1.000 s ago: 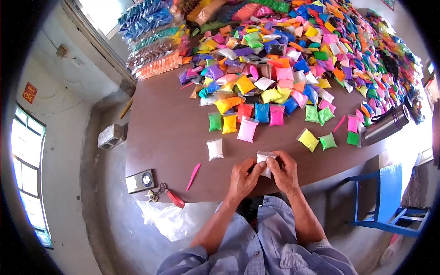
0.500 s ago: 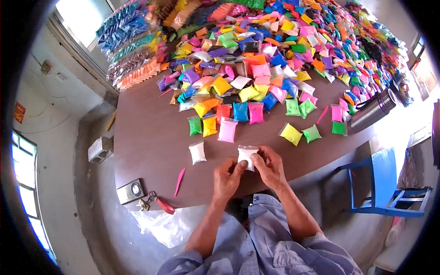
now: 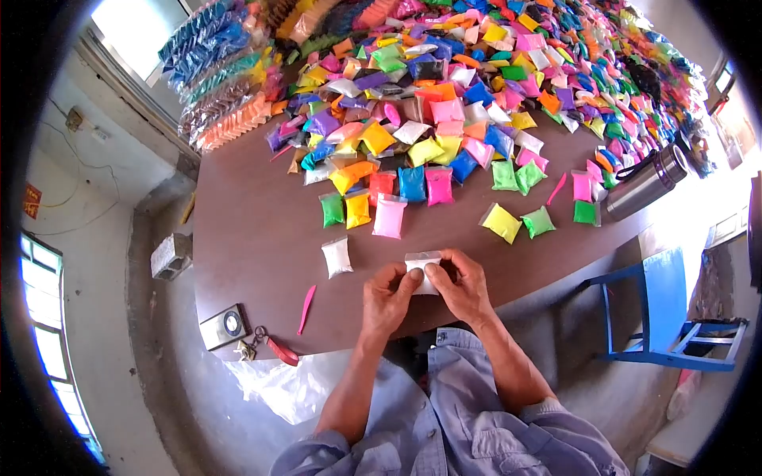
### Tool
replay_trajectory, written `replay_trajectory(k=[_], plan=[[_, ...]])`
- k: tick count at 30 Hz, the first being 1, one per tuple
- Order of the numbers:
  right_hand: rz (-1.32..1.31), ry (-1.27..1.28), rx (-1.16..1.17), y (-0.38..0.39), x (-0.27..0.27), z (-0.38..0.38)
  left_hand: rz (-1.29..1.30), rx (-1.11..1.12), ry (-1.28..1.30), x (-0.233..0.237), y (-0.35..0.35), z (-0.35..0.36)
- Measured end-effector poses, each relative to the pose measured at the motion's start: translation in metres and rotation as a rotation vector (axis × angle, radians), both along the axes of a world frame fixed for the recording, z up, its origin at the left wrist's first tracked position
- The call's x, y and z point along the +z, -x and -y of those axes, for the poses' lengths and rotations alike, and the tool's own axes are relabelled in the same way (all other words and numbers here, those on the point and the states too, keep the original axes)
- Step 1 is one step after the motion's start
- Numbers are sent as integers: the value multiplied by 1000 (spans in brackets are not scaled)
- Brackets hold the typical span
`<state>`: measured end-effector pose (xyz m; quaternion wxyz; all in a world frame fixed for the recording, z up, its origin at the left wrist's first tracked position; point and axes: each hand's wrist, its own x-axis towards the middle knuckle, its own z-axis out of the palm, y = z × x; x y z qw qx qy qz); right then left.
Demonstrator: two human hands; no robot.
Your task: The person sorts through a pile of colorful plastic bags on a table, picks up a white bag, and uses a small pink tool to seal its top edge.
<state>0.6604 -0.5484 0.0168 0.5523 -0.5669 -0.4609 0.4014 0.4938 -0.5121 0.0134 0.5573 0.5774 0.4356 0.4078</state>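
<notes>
Between my hands, near the table's front edge, is a small clear bag of white filling point(image 3: 422, 284). My left hand point(image 3: 389, 297) grips its left side, thumb pressed on the front. On the other side my right hand point(image 3: 460, 287) pinches it the same way, and the two thumbs nearly meet. Another white bag point(image 3: 337, 257) lies to the left of my hands. Just beyond them is a light pink bag point(image 3: 389, 216), with green point(image 3: 332, 210), yellow point(image 3: 359, 209), red point(image 3: 382, 184), blue point(image 3: 413, 184) and hot pink point(image 3: 439, 186) bags around it.
A large heap of coloured bags point(image 3: 476, 87) covers the back of the brown table point(image 3: 262, 214). A steel flask point(image 3: 647, 184) lies at the right. Front left are a pink plastic knife-like tool point(image 3: 307, 309), a black-and-silver device point(image 3: 225, 326) and keys point(image 3: 248, 347). A blue chair point(image 3: 665, 305) stands right.
My left thumb has moved onto the front of the white bag, beside the right thumb. Both hands now hold it evenly. The view has shifted slightly.
</notes>
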Motion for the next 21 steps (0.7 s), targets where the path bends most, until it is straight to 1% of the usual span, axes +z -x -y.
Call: replay_trajectory(k=[1,3,4,5,6,7,10,14,16,19,21], plan=[[1,2,1,0,0,0,-37,4,-59,-1,-1,0],[-107,-23,-26,2,-2,2,-84,-9,-57,2,1,-1],[-107,-20,-26,1,-5,2,-132,-22,-55,5,1,-1],[-52,-55,-33,-1,-9,2,-133,-20,-53,5,0,-1],[2,-92,-41,-2,-12,1,-52,-18,-8,6,-3,0],[0,-92,-41,-1,-14,0,29,-16,37,7,-4,1],[65,-136,-8,-1,-15,0,5,-3,22,11,-3,1],[86,-73,9,1,-1,1,-20,37,-24,5,-1,1],[78,-62,22,1,-3,0,-19,60,-45,2,-2,3],[84,-114,-17,1,-11,1,-101,45,-98,-2,-5,0],[94,-114,-84,-1,-8,2,-94,7,-131,6,-8,2]])
